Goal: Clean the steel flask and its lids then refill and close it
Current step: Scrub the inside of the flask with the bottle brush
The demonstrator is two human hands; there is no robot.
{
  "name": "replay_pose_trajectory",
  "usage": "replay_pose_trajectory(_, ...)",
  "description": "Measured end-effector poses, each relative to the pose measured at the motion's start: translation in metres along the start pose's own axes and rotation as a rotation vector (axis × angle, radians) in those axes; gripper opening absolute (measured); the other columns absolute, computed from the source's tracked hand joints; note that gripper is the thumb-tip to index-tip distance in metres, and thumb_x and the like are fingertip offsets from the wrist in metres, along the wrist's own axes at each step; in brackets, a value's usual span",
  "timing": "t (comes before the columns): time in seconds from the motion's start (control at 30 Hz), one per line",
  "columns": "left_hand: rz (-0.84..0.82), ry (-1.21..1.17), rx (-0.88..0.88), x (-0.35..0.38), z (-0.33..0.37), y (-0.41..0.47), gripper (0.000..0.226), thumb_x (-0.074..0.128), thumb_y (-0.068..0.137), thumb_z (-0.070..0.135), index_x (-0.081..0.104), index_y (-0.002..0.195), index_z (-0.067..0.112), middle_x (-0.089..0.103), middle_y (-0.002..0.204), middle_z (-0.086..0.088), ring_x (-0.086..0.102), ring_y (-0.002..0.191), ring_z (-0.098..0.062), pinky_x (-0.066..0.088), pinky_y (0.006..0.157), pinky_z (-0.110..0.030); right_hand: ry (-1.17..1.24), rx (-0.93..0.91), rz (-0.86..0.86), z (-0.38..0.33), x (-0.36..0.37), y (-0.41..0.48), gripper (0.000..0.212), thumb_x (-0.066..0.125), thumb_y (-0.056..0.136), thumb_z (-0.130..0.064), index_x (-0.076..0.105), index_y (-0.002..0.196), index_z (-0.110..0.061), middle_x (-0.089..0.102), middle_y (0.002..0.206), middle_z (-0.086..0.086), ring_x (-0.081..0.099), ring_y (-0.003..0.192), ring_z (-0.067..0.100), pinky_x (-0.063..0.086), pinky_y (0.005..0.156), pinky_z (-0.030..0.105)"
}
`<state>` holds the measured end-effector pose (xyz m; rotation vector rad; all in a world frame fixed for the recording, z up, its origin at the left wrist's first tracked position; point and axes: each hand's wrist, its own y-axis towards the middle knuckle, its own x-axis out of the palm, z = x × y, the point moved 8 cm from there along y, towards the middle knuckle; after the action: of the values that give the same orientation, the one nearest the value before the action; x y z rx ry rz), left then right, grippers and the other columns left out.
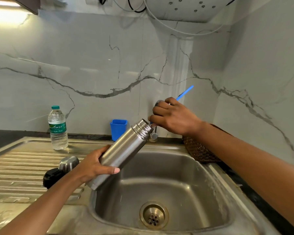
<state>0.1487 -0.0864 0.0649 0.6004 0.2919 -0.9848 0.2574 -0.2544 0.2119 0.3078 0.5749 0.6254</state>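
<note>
The steel flask (124, 150) is held tilted over the sink basin, its open threaded mouth pointing up and right. My left hand (95, 164) grips its lower body. My right hand (172, 116) holds a brush by its blue handle (185, 93); the lower end goes into the flask's mouth and is hidden there. On the draining board to the left lie the steel cup lid (68, 163) and the black inner lid (52, 177), partly behind my left forearm.
A plastic water bottle (58, 128) with a green label stands at the back of the draining board. A blue holder (118, 128) sits against the marble wall. The tap (154, 135) is behind my right hand. A brown woven basket (198, 150) sits right of the sink (159, 184).
</note>
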Motion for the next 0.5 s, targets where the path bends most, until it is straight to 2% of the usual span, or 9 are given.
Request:
replay_pose_trajectory(0.1,0.006,0.011,0.006,-0.003,0.004,-0.001,0.098,0.075,0.023,0.08,0.052,0.11,0.039,0.064,0.105,0.006,0.063,0.092,-0.009,0.048,0.071,-0.016,0.211,0.082,-0.103,0.008,0.008,0.008,0.035,0.035,0.093,-0.04,0.064,0.091,-0.02,0.06,0.074,-0.001,0.059,0.074,0.023,0.03,0.068,0.031)
replay_pose_trajectory(0.17,0.003,0.03,0.013,-0.002,0.005,-0.001,0.098,0.074,0.023,0.081,0.052,0.109,0.039,0.065,0.104,0.005,0.063,0.091,-0.008,0.048,0.07,-0.016,0.285,0.116,-0.175,0.011,0.014,0.014,0.044,0.028,0.091,-0.045,0.065,0.089,-0.022,0.06,0.072,-0.003,0.058,0.073,0.021,0.027,0.069,0.031)
replay_pose_trajectory(0.23,0.015,0.022,0.01,-0.001,0.005,-0.001,0.1,0.075,0.024,0.081,0.053,0.111,0.036,0.065,0.105,0.003,0.063,0.091,-0.009,0.048,0.071,-0.017,0.242,0.131,-0.114,0.011,0.012,0.018,0.043,0.029,0.091,-0.043,0.067,0.089,-0.022,0.06,0.071,-0.004,0.058,0.073,0.021,0.027,0.074,0.034)
replay_pose_trajectory(0.37,0.036,-0.009,-0.009,-0.003,0.006,-0.001,0.108,0.074,0.022,0.081,0.051,0.115,0.033,0.063,0.105,0.004,0.063,0.093,-0.012,0.048,0.071,-0.018,0.176,0.217,0.013,0.011,0.012,0.017,0.035,0.035,0.088,-0.037,0.064,0.098,-0.022,0.062,0.083,-0.003,0.057,0.082,0.021,0.034,0.093,0.043)
replay_pose_trajectory(0.43,0.031,-0.01,-0.022,-0.004,0.005,-0.002,0.107,0.074,0.021,0.081,0.052,0.114,0.033,0.063,0.105,0.003,0.063,0.092,-0.012,0.049,0.071,-0.018,0.206,0.211,0.038,0.007,0.017,0.018,0.032,0.037,0.087,-0.036,0.063,0.095,-0.021,0.061,0.082,-0.001,0.056,0.082,0.023,0.029,0.094,0.041)
replay_pose_trajectory(0.5,0.027,-0.014,-0.033,-0.004,0.004,-0.003,0.101,0.073,0.02,0.081,0.052,0.109,0.037,0.064,0.103,0.005,0.064,0.09,-0.01,0.049,0.069,-0.017,0.202,0.184,0.035,0.006,0.024,0.02,0.032,0.037,0.087,-0.036,0.065,0.095,-0.022,0.06,0.081,-0.001,0.057,0.081,0.023,0.03,0.092,0.041)
